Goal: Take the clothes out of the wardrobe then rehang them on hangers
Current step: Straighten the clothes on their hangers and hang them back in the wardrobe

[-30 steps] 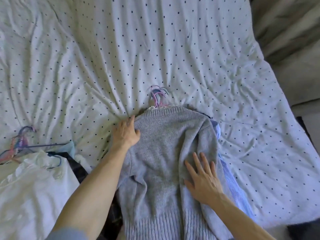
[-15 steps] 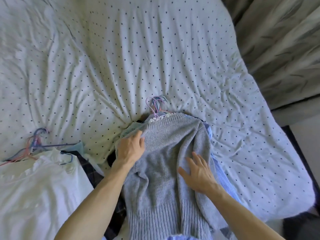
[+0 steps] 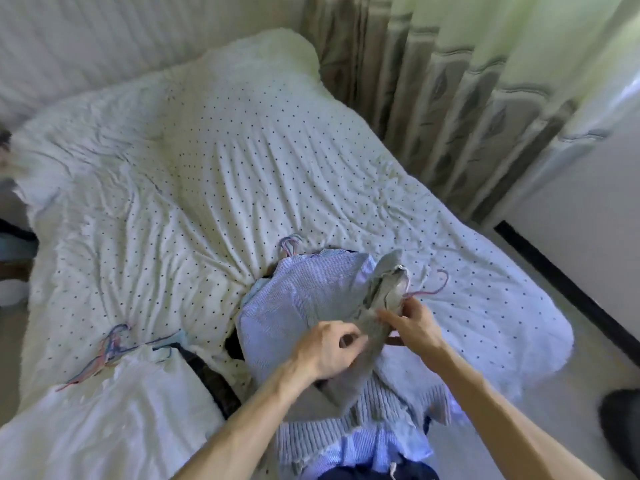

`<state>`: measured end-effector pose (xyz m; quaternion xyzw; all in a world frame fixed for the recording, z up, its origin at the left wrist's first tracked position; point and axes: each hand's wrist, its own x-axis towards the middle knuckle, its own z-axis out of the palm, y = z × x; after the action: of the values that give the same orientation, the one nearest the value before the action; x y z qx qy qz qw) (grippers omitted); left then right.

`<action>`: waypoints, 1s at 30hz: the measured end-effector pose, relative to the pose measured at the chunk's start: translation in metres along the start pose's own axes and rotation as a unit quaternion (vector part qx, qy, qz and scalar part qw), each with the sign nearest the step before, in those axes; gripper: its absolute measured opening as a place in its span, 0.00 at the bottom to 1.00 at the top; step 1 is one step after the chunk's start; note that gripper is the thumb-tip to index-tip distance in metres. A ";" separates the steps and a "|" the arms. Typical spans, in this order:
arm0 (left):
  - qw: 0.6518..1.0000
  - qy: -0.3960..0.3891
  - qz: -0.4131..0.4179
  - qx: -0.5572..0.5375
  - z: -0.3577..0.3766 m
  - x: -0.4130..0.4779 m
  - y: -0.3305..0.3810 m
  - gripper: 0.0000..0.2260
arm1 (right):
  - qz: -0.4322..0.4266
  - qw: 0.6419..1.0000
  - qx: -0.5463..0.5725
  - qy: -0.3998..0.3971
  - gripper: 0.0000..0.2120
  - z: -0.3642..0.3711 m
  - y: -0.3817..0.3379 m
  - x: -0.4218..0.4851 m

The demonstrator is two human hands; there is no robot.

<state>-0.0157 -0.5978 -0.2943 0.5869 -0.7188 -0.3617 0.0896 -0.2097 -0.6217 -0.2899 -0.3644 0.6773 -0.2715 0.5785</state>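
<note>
Bed: a white cover (image 3: 242,168) with small dark dots, creased, fills most of the view; all the clothes lie on its near half.
Curtain: pale patterned folds (image 3: 467,98) hang past the bed's far right side.
Left pile: a white top (image 3: 104,417) lies flat at the near left corner of the bed, with dark clothing (image 3: 214,379) showing from under its right edge.
Middle pile: a blue striped shirt (image 3: 294,299) lies spread on top, with more dark cloth under it.
Grey sweater: the sweater (image 3: 360,375) is partly lifted off the striped shirt and bunched into a twisted length. Its neck is raised toward the right, and its ribbed hem trails at the near edge of the bed.
Left hand: the left hand (image 3: 329,351) has its fingers curled tight around the middle of the sweater.
Right hand: the right hand (image 3: 412,323) pinches the sweater just below its neck opening, beside the hanger wire.
Pink hanger: a thin hanger (image 3: 429,292) sticks out of the sweater's neck, hook pointing right.
Shirt hangers: a bundle of coloured hooks (image 3: 290,242) pokes out above the striped shirt's collar.
Spare hangers: several thin coloured hangers (image 3: 109,344) lie at the white top's far edge.
</note>
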 end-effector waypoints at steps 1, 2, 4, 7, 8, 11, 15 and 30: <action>1.000 0.003 0.021 0.004 -0.008 0.006 0.015 0.11 | -0.005 1.000 -0.010 -0.004 0.10 -0.027 0.005 -0.016; 0.999 0.013 0.040 0.007 -0.017 0.015 0.031 0.10 | -0.014 1.000 -0.022 -0.003 0.10 -0.054 0.011 -0.032; 0.995 0.036 0.089 0.030 -0.032 0.036 0.074 0.13 | -0.049 0.997 -0.055 0.013 0.07 -0.107 0.020 -0.073; 0.969 0.044 0.219 0.106 -0.030 0.060 0.164 0.23 | -0.111 0.975 -0.150 0.121 0.10 -0.178 0.034 -0.147; 0.952 0.045 0.271 0.133 -0.022 0.064 0.197 0.26 | -0.129 0.963 -0.169 0.164 0.09 -0.198 0.040 -0.174; 0.886 0.033 0.420 0.193 0.024 0.057 0.297 0.26 | -0.191 0.933 -0.167 0.256 0.11 -0.246 0.061 -0.250; 0.825 -0.058 0.504 0.250 0.097 0.021 0.399 0.17 | -0.205 0.899 -0.096 0.375 0.09 -0.290 0.102 -0.338; 0.687 -0.340 0.640 0.057 0.307 -0.176 0.546 0.11 | -0.028 0.714 -0.127 0.688 0.10 -0.329 0.254 -0.537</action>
<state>-0.5588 -0.2838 -0.1225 -0.1743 -0.9204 -0.3497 0.0151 -0.5430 -0.0562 -0.1157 -0.1658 0.9060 -0.3746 -0.1062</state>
